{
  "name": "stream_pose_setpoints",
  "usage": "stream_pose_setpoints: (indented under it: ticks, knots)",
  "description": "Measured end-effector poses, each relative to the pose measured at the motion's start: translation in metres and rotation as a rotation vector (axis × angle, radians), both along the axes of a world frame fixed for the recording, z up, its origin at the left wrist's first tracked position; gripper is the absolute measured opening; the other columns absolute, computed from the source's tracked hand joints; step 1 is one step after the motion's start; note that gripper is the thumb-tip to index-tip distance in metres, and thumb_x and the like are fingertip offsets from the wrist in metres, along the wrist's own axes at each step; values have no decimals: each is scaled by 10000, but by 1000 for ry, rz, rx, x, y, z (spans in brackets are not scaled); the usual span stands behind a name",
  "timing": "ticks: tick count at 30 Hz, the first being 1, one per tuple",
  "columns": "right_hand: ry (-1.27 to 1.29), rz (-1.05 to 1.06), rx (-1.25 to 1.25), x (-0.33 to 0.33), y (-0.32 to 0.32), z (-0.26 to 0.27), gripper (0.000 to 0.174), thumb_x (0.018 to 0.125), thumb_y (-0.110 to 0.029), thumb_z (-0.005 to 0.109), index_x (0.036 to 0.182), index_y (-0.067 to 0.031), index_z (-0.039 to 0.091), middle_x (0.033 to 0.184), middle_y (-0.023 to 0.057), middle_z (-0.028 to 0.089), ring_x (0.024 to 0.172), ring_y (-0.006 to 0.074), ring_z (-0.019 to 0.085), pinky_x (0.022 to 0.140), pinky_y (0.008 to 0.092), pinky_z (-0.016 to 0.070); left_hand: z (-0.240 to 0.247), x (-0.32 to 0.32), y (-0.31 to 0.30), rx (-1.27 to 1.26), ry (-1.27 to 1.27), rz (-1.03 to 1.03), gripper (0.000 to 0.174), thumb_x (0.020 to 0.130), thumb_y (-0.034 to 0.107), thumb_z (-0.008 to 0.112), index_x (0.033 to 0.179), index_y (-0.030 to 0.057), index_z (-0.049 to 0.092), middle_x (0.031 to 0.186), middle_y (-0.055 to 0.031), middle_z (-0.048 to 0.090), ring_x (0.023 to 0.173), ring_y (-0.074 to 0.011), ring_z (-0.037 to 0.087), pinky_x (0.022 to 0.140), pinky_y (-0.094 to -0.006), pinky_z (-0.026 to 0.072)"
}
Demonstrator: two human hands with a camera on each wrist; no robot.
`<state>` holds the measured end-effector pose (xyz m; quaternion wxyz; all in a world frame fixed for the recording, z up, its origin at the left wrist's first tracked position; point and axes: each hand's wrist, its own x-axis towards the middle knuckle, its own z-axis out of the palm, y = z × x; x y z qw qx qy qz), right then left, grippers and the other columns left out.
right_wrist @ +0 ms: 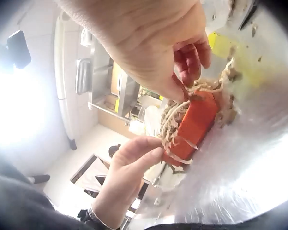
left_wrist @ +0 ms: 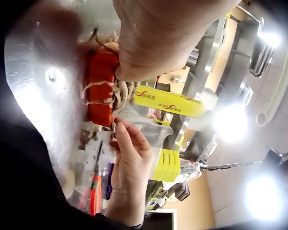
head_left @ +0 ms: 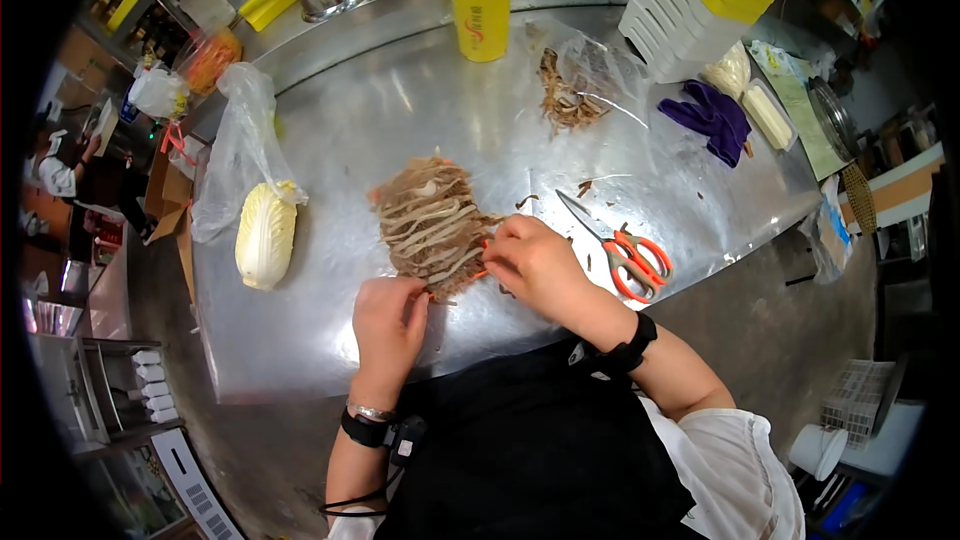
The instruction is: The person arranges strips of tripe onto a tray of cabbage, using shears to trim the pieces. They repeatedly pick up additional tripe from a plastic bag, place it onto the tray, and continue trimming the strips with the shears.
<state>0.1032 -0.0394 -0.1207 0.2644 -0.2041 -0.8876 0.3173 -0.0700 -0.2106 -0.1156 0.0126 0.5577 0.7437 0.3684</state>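
Pale brown, stringy strands (head_left: 430, 230), like thin stems, lie heaped over a small orange-red box (right_wrist: 199, 120) on the metal table. My left hand (head_left: 388, 325) is at the box's near left corner; in the right wrist view its thumb and forefinger pinch a strand at that end. At the opposite end, my right hand (head_left: 540, 265) pinches a strand between thumb and fingers, with its other fingers curled. Some strands hang down the box's orange side. Orange-handled scissors (head_left: 630, 260) lie spread beside my right hand.
A napa cabbage (head_left: 266, 238) lies at the left below a plastic bag (head_left: 250, 130). Loose brown strands (head_left: 565, 100) lie by another clear bag (head_left: 605, 65). Farther back stand a yellow cylinder (head_left: 480, 0) and stacked white and yellow boxes (head_left: 680, 10). A purple cloth (head_left: 708, 122) lies right.
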Motion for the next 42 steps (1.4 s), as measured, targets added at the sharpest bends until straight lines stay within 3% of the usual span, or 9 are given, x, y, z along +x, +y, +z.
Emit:
stream_pose_setpoints:
  ticks: [10, 11, 17, 26, 29, 33, 36, 39, 42]
  knots:
    - [112, -169, -110, 15, 34, 32, 75, 859, -123, 718, 889, -57, 700, 874, 106, 624, 807, 295, 654, 677, 415, 519, 3, -1, -11, 110, -16, 63, 160, 832, -12, 706, 986, 27, 686, 1000, -131, 696, 950, -313, 641, 872, -391, 498]
    - [86, -225, 97, 16, 53, 33, 66, 858, -65, 735, 906, -28, 710, 857, 112, 662, 721, 267, 659, 638, 349, 528, 5, -2, -13, 113, -36, 87, 156, 838, -14, 700, 988, 24, 683, 1017, -135, 693, 963, -310, 642, 883, -390, 498]
    - [-651, -401, 333, -15, 167, 9, 149, 853, -17, 600, 916, 8, 733, 961, 221, 703, 864, 399, 704, 764, 477, 571, 10, 7, -15, 135, -157, 93, 122, 857, -12, 684, 975, 16, 680, 1003, -123, 680, 965, -279, 636, 891, -373, 494]
    - [-569, -535, 473, -28, 222, -36, 133, 833, -57, 631, 893, 13, 728, 966, 224, 714, 897, 410, 699, 781, 482, 570, 13, 0, -25, 145, -201, 127, 145, 833, -65, 672, 949, 23, 675, 982, -121, 677, 930, -301, 631, 843, -385, 502]
    - [-214, -534, 453, -18, 223, -14, 126, 885, -90, 656, 940, 4, 720, 944, 164, 737, 773, 307, 717, 684, 404, 575, 13, -2, -28, 141, -208, 135, 140, 834, -67, 662, 942, 21, 676, 976, -122, 677, 930, -302, 632, 843, -385, 503]
    - [344, -524, -241, -18, 219, 21, 166, 984, -170, 659, 1027, -13, 693, 863, 28, 734, 603, 62, 619, 544, 219, 487, 14, 1, -24, 155, -234, 123, 131, 839, -54, 668, 946, 22, 678, 981, -122, 679, 939, -303, 635, 848, -384, 504]
    - [266, -525, -201, -13, 223, 27, 157, 951, -150, 664, 1003, -7, 702, 861, 89, 743, 628, 179, 672, 581, 301, 531, 16, 5, -21, 168, -238, 103, 127, 843, -43, 674, 950, 24, 681, 984, -121, 680, 945, -301, 637, 850, -383, 505]
    - [-392, -553, 496, -1, 248, -4, 174, 912, -151, 665, 980, 3, 708, 877, 163, 735, 721, 330, 699, 672, 411, 565, 20, 9, -21, 174, -226, 96, 127, 843, -40, 679, 951, 26, 685, 984, -120, 681, 944, -300, 639, 849, -382, 505]
    - [-533, -567, 486, 3, 242, -22, 176, 882, -167, 654, 960, -30, 731, 873, 208, 713, 833, 425, 679, 765, 504, 549, 20, 12, -24, 162, -221, 90, 127, 841, -40, 680, 949, 27, 686, 984, -121, 682, 939, -302, 640, 845, -383, 506]
